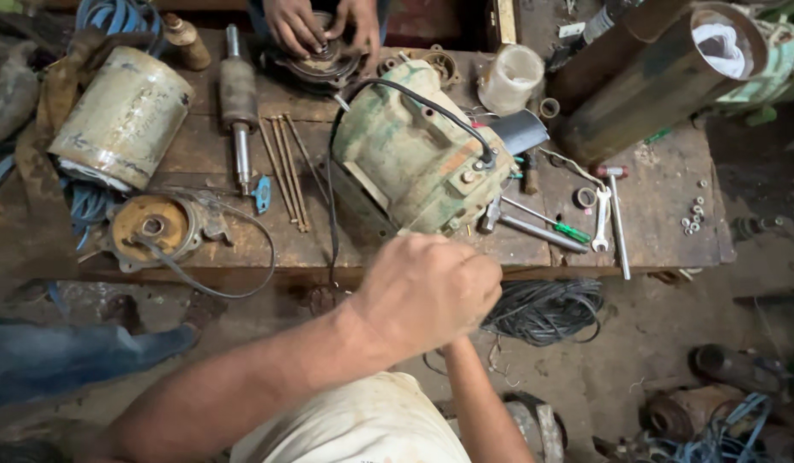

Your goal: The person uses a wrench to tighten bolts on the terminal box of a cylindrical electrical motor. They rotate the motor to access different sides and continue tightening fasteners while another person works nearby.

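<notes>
The work in hand was at the near end of the green motor body point(414, 154), which lay on its side in the middle of the wooden desk point(671, 197), a black cable point(431, 107) looping over its top. The left hand point(427, 291) hung just in front of that near end, its grip closed into a tight fist; whatever it held, if anything, was hidden inside the fingers. The right forearm point(487, 411) rose from below and passed under the fist, so the right hand itself was covered and I cannot tell how its grip stood. It looked like a loosening or fitting step on the housing's near face, though the contact point was out of sight. Any next move would call for a steady housing and a tool close by: a green-handled screwdriver point(573, 231) and a spanner point(601, 225) lay just right of the motor. At the far edge another person's hands point(320, 30) rested on a round end cover point(324, 64). A rotor point(239, 99) and thin long rods point(285, 167) lay to the left, apart from the motor.
</notes>
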`<state>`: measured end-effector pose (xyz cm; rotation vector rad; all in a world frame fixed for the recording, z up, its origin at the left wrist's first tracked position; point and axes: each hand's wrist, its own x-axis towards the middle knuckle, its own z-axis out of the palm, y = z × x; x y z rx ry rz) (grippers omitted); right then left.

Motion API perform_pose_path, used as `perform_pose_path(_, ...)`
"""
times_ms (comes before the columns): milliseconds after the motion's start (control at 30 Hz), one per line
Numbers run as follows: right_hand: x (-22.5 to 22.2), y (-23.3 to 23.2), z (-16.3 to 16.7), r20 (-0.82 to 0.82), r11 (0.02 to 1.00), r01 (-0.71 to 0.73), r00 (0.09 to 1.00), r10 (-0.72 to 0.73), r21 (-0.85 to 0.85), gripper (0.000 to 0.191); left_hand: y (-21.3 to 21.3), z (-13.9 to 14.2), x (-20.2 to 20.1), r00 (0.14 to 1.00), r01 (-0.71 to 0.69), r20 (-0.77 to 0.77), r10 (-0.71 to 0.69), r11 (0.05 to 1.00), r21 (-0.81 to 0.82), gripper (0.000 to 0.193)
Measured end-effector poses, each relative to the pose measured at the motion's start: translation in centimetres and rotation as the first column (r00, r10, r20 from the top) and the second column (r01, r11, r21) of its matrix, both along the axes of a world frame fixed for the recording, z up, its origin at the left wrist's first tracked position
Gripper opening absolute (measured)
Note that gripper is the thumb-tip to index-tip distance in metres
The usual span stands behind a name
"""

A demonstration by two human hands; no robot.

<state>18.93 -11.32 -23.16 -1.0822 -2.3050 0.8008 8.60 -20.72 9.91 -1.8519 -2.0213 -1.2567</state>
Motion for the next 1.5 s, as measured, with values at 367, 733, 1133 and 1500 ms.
perform_pose_path(367,-0.8,0.0,0.3,-0.051,1.000,-0.007,0.999,0.007,0.015,0.024,-0.5,-0.8,0.5,0.999,-0.025,0.035,0.027,0.999,-0.041,0.013)
perform_pose_path(733,-2.8,0.7,-0.3,-0.468,0.489,-0.250,0.791,-0.395,-0.836,0.031,12.4,-12.0,-8.2,0.930,-0.292,-0.203,0.307,0.951,0.104,0.047)
perform_pose_path(1133,0.6,0.5,5.9,-0.400,-0.057,-0.849,0.306,-0.864,-0.526,0.024,13.2,-15.0,-9.1,0.940,-0.256,-0.198,0.277,0.959,0.122,0.040)
perform_pose_path(1500,-0.9,3.2,-0.6,-0.419,0.528,-0.203,0.846,-0.330,-0.825,0.035,12.9,-14.8,-8.7,0.939,-0.268,-0.185,0.289,0.955,0.131,0.036)
